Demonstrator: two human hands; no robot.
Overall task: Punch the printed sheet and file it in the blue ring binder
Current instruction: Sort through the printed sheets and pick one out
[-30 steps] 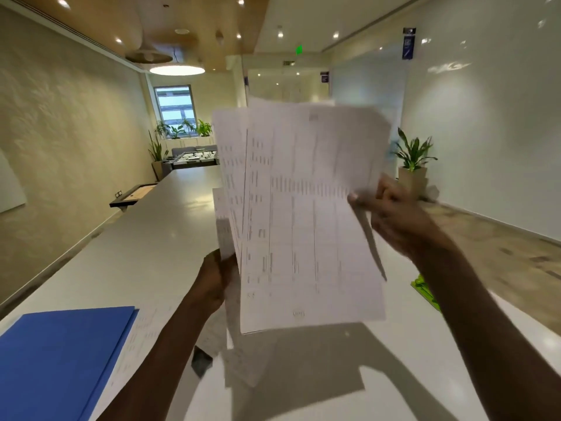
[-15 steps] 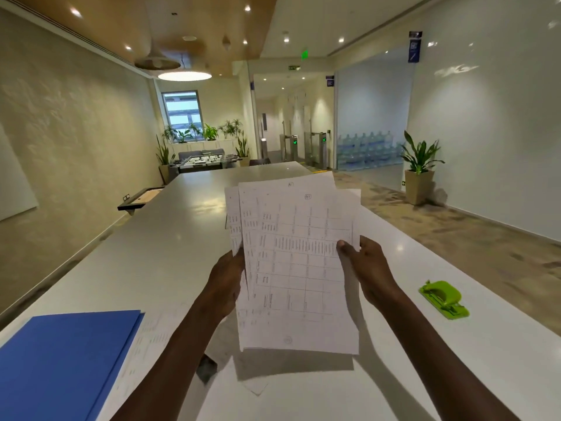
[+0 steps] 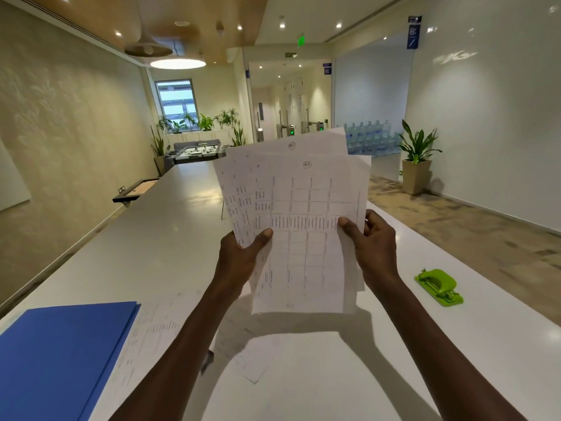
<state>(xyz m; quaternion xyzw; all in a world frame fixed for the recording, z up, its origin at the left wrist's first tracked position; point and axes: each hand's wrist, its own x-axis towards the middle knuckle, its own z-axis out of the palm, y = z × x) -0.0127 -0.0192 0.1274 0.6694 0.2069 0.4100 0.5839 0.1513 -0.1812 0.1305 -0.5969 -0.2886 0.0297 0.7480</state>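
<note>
Printed white paper sheets (image 3: pixel 303 232), ruled with tables and fanned out, are held upright above the long white counter (image 3: pixel 170 238); the left hand (image 3: pixel 239 259) pinches their left edge with its thumb on the front, the right hand (image 3: pixel 372 241) grips their right edge; a blue flat ring binder (image 3: pixel 57 357) lies closed at the near left beside loose sheets (image 3: pixel 151 332); a lime-green plastic hole punch (image 3: pixel 438 287) sits to the right, well apart.

Held sheets (image 3: pixel 303 226) above table (image 3: pixel 170 238) centre; binder (image 3: pixel 60 357) on table to their left, punch (image 3: pixel 438 286) right.
</note>
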